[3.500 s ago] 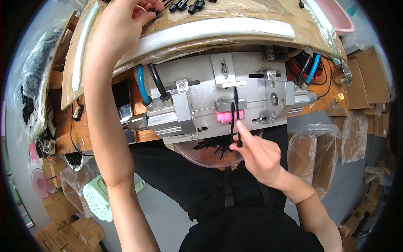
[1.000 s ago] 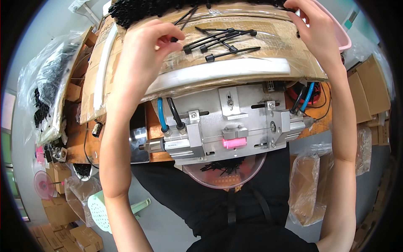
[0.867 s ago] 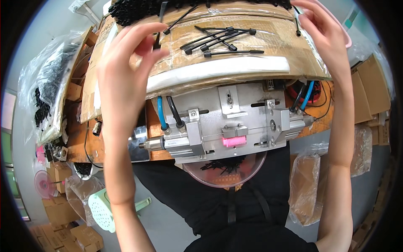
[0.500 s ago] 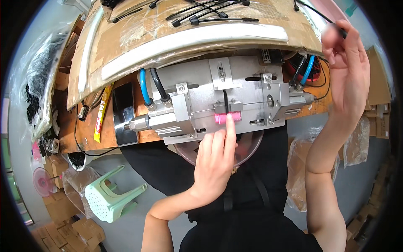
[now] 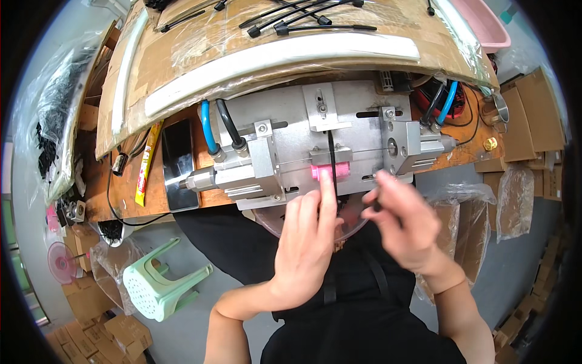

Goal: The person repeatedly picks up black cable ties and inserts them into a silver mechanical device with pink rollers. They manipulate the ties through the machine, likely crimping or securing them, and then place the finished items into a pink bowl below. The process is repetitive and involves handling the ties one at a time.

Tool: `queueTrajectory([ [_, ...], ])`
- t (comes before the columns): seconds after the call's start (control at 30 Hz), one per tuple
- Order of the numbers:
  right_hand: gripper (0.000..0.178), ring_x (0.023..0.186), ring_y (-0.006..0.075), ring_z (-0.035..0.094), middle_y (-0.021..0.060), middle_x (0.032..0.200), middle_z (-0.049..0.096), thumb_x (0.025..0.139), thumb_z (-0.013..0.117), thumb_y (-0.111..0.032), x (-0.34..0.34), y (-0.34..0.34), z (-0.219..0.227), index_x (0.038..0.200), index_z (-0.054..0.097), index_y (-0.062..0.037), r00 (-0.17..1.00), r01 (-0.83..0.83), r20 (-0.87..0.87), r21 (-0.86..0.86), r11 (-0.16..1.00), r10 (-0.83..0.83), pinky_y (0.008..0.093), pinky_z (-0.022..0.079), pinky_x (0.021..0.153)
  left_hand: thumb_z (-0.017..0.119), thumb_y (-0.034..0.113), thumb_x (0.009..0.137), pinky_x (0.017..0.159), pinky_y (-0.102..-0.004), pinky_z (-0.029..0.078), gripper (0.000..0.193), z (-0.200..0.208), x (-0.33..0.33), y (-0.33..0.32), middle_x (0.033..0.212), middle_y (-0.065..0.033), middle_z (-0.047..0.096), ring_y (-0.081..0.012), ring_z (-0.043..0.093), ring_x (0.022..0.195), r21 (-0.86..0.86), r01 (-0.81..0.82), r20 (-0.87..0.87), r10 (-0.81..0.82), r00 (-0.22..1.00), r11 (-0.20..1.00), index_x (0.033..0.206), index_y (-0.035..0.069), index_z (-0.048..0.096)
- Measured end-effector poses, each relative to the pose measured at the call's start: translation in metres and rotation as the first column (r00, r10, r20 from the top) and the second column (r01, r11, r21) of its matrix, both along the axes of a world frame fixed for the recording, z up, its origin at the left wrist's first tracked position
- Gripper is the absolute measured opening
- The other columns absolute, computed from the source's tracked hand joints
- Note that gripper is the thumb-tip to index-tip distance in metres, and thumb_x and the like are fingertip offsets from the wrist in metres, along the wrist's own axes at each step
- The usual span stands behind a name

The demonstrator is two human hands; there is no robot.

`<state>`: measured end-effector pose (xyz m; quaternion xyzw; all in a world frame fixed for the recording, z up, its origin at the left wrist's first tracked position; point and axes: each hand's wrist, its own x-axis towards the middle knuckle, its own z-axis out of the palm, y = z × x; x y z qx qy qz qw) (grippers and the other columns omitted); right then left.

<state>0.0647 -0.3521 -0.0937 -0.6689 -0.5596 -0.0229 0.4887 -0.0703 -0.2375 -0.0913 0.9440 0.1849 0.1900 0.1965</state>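
A metal fixture [image 5: 357, 136] with a cylinder on each side sits at the table's front edge. A thin black strip [image 5: 332, 142] lies front to back across its middle, its near end past the pink block [image 5: 342, 170]. My left hand [image 5: 305, 249] is open, its index fingertip resting on the pink block beside the strip. My right hand [image 5: 405, 221], smeared by motion, is just right of the strip's near end. Its fingers are pinched together around something small and dark that I cannot make out.
Several black strips with square heads [image 5: 303, 25] lie on a cardboard-covered board [image 5: 200, 67] behind the fixture. Left of it are a phone [image 5: 179, 159] and a yellow packet [image 5: 148, 167]. A bowl [image 5: 273, 221] sits below; a green stool [image 5: 148, 285] stands lower left.
My right hand has come down from the board's far right to beside the fixture. The strip across the fixture now shows past the pink block. My left fingertip has shifted slightly left.
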Motion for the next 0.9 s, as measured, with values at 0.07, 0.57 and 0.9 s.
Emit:
queueTrajectory([
  [0.07,0.061,0.073,0.0265,0.061,0.0202,0.112,0.065,0.068,0.072,0.013,-0.013,0.003,-0.022,0.126,0.052,0.0135,0.999,-0.032,0.032,-0.045,0.998,0.033,0.0357,0.052,0.064,0.070,0.001,0.076,0.081,-0.0361,0.047,0.070,0.007,-0.009,0.000,0.101,-0.0119,0.054,-0.0261,0.053,0.090,-0.004,-0.011,0.033,0.011,0.999,1.000,0.139,-0.008,0.044],
  [0.57,0.063,0.068,0.0235,0.055,0.0092,0.078,0.059,0.071,0.078,-0.006,0.013,0.025,0.013,0.129,0.056,0.0049,0.971,-0.094,0.199,-0.204,0.974,0.135,0.0358,0.047,0.062,0.072,-0.008,0.071,0.084,-0.0367,0.045,0.063,0.046,0.016,0.060,0.098,-0.0094,0.057,-0.0262,0.054,0.092,0.035,-0.053,0.253,0.043,0.967,0.998,0.130,0.011,0.062],
  [0.9,0.016,0.076,0.0291,0.066,0.0166,0.085,0.068,0.080,0.069,-0.008,0.171,0.158,0.125,0.094,0.068,0.0003,0.864,0.228,0.503,-0.401,0.887,0.006,0.0362,0.051,0.067,0.064,-0.002,0.083,0.073,-0.0320,0.048,0.018,0.107,0.097,0.184,0.088,-0.0086,0.061,-0.0202,0.059,0.079,0.032,0.481,0.006,-0.482,0.876,0.876,0.100,0.003,0.063],
])
